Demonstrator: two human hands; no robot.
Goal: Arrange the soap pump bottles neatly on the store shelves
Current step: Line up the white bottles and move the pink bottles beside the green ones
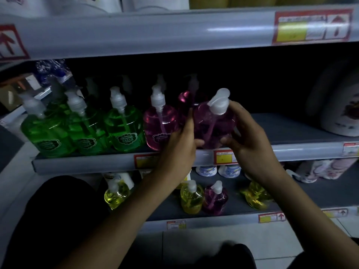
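A pink pump bottle is held between both hands above the front edge of the middle shelf. My left hand grips its left side, fingers up along the bottle and thumb under it. My right hand grips its right side, fingers curled round it near the white pump. To its left stand another pink bottle and three green pump bottles in a front row, with more bottles dim behind them. Yellow bottles and a purple one stand on the lower shelf.
A white container sits at the far right of the middle shelf, with bare shelf between it and the held bottle. The shelf rail above carries price tags. White tubs and patterned packs lie on the lower shelf. Floor tiles lie below.
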